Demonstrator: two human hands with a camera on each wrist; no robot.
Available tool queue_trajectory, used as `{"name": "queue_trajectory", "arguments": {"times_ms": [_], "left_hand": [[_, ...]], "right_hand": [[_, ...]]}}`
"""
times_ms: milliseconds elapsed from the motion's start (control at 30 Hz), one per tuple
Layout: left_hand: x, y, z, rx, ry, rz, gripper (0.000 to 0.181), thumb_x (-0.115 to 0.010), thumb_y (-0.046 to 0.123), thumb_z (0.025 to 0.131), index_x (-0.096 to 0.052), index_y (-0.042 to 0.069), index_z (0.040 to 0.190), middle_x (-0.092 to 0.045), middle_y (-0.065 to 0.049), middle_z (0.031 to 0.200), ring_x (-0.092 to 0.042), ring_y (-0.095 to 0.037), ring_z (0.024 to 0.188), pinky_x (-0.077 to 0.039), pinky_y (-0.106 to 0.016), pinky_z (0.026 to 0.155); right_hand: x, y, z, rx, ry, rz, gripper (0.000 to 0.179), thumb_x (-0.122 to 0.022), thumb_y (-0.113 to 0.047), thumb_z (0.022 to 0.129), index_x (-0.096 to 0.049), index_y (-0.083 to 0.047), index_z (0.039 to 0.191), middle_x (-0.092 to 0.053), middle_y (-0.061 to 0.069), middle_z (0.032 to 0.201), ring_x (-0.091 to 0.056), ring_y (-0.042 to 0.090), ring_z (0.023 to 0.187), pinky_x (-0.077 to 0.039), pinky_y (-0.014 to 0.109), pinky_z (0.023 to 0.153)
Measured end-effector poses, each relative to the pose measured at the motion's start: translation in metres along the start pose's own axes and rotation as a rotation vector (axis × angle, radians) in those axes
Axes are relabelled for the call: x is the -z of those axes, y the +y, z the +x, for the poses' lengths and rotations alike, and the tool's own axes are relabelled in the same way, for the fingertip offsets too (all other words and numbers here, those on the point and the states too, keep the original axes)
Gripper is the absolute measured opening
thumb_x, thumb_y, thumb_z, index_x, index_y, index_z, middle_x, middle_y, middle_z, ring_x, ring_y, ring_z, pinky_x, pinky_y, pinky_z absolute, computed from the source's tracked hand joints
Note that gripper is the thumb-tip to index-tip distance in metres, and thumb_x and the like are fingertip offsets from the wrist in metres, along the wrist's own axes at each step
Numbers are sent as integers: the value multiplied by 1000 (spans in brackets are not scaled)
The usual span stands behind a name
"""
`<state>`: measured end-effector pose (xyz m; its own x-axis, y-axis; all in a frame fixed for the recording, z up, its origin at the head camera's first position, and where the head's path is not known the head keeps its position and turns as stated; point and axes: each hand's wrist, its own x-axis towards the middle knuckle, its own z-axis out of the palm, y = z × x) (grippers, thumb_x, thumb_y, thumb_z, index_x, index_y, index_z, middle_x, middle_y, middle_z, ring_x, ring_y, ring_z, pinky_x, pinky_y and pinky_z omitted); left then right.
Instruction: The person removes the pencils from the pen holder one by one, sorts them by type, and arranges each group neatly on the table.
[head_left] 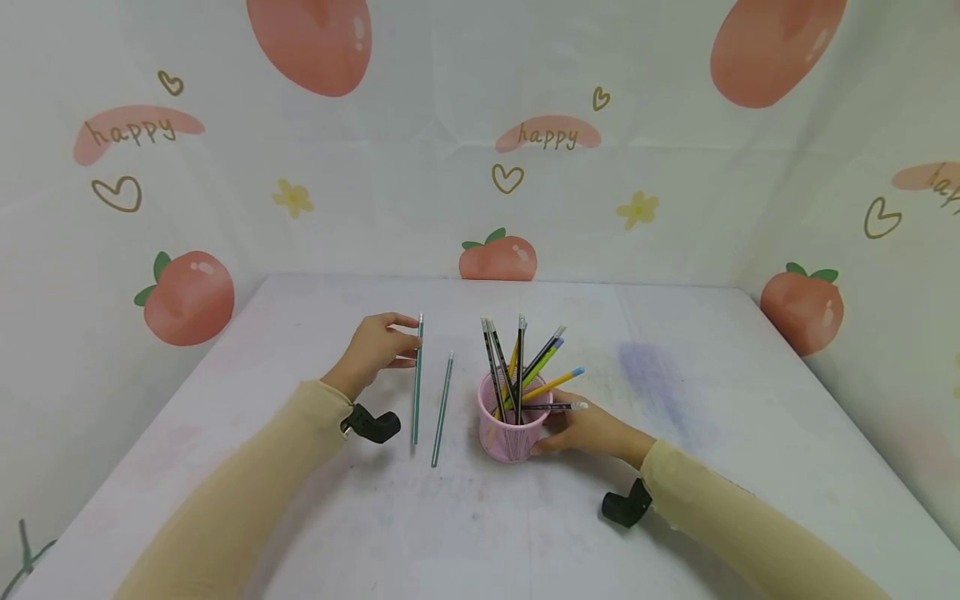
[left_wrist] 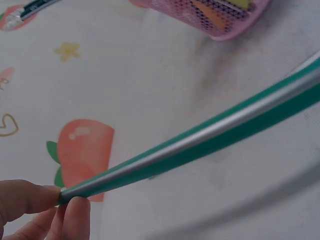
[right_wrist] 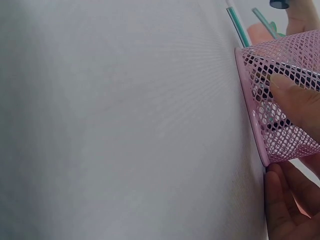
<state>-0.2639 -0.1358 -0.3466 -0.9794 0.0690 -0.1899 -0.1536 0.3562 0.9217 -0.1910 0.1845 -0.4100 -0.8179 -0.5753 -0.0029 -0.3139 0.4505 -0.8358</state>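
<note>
Left hand [head_left: 377,344] pinches green pencil [head_left: 417,392], apparently picking up
Right hand [head_left: 592,432] grips pink cup [head_left: 498,446] at its three o'clock; the pencil, at ten, likely needs lifting above it next.

White table [head_left: 495,533] bears purplish smudge [head_left: 648,379], right side | pale backdrop [head_left: 420,217] behind shows peaches [head_left: 189,298], yellow flowers [head_left: 638,210], outlined hearts [head_left: 507,179], "happy" lettering [head_left: 548,134] | green strand [head_left: 27,558] shows lower left
</note>
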Motion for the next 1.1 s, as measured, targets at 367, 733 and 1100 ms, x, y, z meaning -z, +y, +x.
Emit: {"name": "queue_trajectory", "arguments": {"times_ms": [367, 733, 1100], "left_hand": [[-12, -20, 7, 117, -64, 13, 38, -66, 1, 87, -58, -3, 124, -65, -8, 90, -63, -12, 67, -59, -24, 61], [-21, -30, 8, 101, -74, 91, 36, -66, 3, 86, -61, -2, 122, -66, -9, 83, -62, -9, 64, -56, -20, 56], [-27, -33, 7, 117, -59, 112, 35, -67, 2, 85, -61, -3, 119, -64, -9, 88, -61, -9, 67, -57, -21, 60]], "right_hand": [[0, 0, 0, -2, 3, 13, 69, -83, -16, 76, -52, -3, 136, -60, 13, 131, -57, 27, 119, -46, 20, 97], [0, 2, 0, -15, -7, -5, 70, -83, -17, 77, -50, -4, 137, -59, 13, 133, -59, 28, 118, -47, 22, 98], [0, 2, 1, -14, 2, 1, 70, -83, -17, 76, -51, -4, 137, -59, 12, 133, -57, 27, 120, -47, 21, 97]]}}
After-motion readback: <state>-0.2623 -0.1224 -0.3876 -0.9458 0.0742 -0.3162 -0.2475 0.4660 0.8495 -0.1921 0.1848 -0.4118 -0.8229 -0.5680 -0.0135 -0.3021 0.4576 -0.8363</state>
